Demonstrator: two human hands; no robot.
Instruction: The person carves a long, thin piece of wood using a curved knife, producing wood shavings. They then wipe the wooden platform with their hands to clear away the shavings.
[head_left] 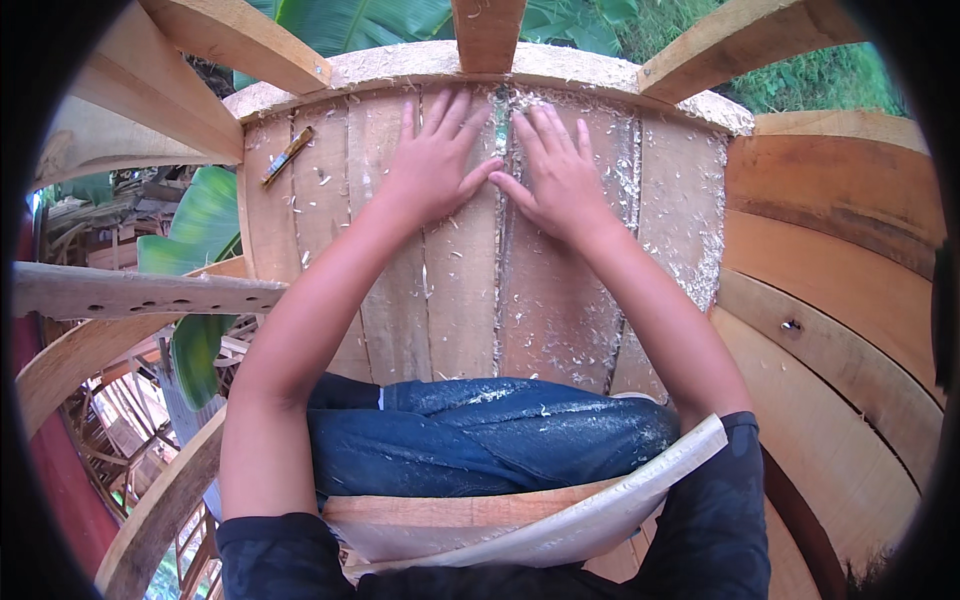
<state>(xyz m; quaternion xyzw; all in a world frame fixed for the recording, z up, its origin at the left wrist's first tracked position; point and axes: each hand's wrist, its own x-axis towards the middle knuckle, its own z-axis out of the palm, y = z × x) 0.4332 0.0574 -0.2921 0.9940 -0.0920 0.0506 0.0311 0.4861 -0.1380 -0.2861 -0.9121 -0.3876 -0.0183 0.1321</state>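
Both my hands lie palm down on a plank floor (460, 290) strewn with pale wood shavings. My left hand (432, 165) has its fingers spread, pointing away from me toward a curved wooden beam (420, 66). Beside it rests my right hand (556, 170), fingers likewise apart, and the two thumbs meet or nearly meet close to a dark seam between planks. Neither hand shows anything held, though the palms are hidden. Shavings gather thickest along the beam and down the planks to the right. A small thin brownish packet or strip (288, 155) lies on the planks to the left.
Upright wooden ribs (488, 35) rise from the beam. Curved side planking (830, 190) closes the right side. At left, a plank with a row of holes (150, 292) juts in near green leaves (200, 225). A curved board (560, 530) crosses close in front of my body, above my folded legs.
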